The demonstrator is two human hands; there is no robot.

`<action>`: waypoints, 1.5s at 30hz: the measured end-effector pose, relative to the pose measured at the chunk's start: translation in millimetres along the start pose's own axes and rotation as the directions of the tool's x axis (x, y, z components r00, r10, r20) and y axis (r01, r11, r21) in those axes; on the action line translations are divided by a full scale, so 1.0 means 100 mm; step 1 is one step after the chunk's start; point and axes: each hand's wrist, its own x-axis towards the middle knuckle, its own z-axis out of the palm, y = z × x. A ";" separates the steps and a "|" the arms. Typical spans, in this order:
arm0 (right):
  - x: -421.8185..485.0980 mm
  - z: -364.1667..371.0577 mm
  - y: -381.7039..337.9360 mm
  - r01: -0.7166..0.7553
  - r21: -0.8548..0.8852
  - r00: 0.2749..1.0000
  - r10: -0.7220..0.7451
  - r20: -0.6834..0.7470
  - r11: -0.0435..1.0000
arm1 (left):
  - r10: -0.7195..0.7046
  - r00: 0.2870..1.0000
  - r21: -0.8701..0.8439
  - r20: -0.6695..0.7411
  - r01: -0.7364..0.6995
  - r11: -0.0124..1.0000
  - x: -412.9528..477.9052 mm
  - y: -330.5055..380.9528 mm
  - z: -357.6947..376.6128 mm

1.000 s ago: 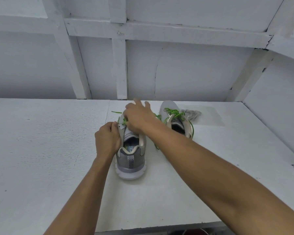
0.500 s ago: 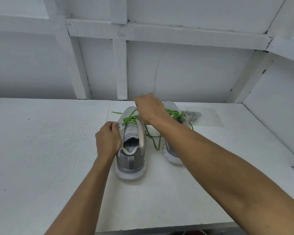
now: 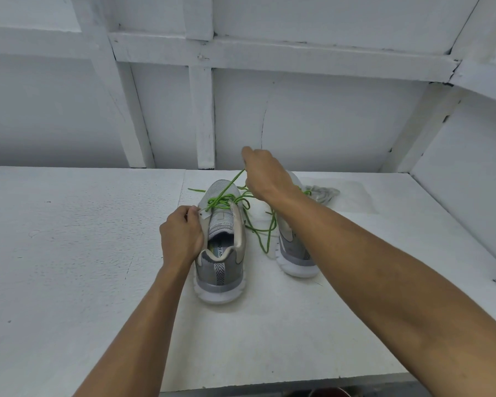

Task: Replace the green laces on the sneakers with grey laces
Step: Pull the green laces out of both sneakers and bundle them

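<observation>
The right hand (image 3: 265,179) now sits higher and a little further back than half a second ago, lifted clear of the near sneaker (image 3: 222,253), on whose lacing it rested a second ago. Its fingers are curled round the green lace (image 3: 258,224). One strand runs taut from the upper eyelets up to that hand, longer than in the earlier frame. The slack of the lace lies in loose loops on the desk (image 3: 69,253) between the two shoes, with more of it spilled there than before. One free end lies on the desk just left of the near sneaker's toe.

The left hand (image 3: 181,239) has not shifted. It grips the left side of the near sneaker, thumb and fingers pinching the eyelet edge beside the tongue. That sneaker stands upright at the middle of the desk, heel toward the camera, in the same spot.

The second sneaker (image 3: 294,253) stands just to its right, mostly hidden behind the right forearm (only the heel and white sole show plainly). The grey laces (image 3: 324,193) lie in a small heap on the desk beyond it, near the wall (image 3: 327,124), where they lay before.
</observation>
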 end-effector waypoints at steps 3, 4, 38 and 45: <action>0.03 -0.03 0.06 -0.021 -0.002 0.998 0.021 -0.063 1.000 | -0.003 1.000 -0.002 0.001 0.003 1.000 0.00 0.00 0.00; 0.04 -0.05 0.09 -0.030 0.009 0.995 0.030 -0.094 1.000 | -0.008 1.000 -0.004 0.002 0.008 1.000 0.00 0.00 0.00; -0.34 -0.02 -0.02 -0.261 0.269 0.904 0.138 0.404 0.927 | 0.134 0.986 0.120 0.098 -0.146 0.982 0.06 0.05 -0.04; -0.59 0.41 -0.17 -0.322 0.404 0.942 0.245 0.231 0.856 | 0.213 0.878 0.305 0.429 -0.362 0.881 0.26 0.30 -0.06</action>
